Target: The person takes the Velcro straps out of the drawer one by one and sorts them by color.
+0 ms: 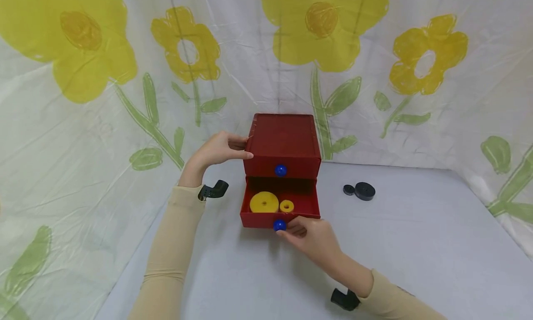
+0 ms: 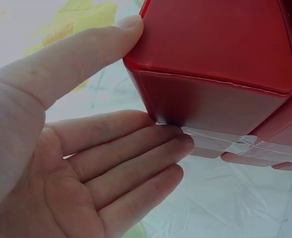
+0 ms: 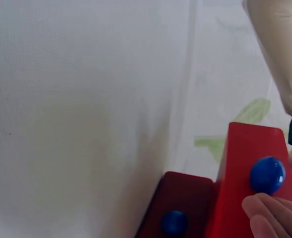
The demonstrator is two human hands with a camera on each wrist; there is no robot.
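Observation:
A red two-drawer box [image 1: 287, 134] stands before me, its upper drawer pushed in and its lower drawer [image 1: 258, 220] pulled out. My left hand [image 1: 220, 148] rests at the box's upper left side, thumb on the front corner. In the left wrist view the fingers of that hand [image 2: 106, 163] are straight, their tips right at the red box. With thumb and fingertips, my right hand [image 1: 318, 239] pinches the blue knob [image 1: 279, 225] of the lower drawer. Inside the drawer lie a large yellow disc [image 1: 264, 202] and a small yellow ring [image 1: 287, 206].
To the right of the box, a small black disc [image 1: 348, 189] and a larger black disc [image 1: 364, 191] lie on the white table [image 1: 416, 236]. Another blue knob [image 1: 281, 170] sits on the upper drawer. A flowered curtain [image 1: 241, 47] hangs behind and at both sides.

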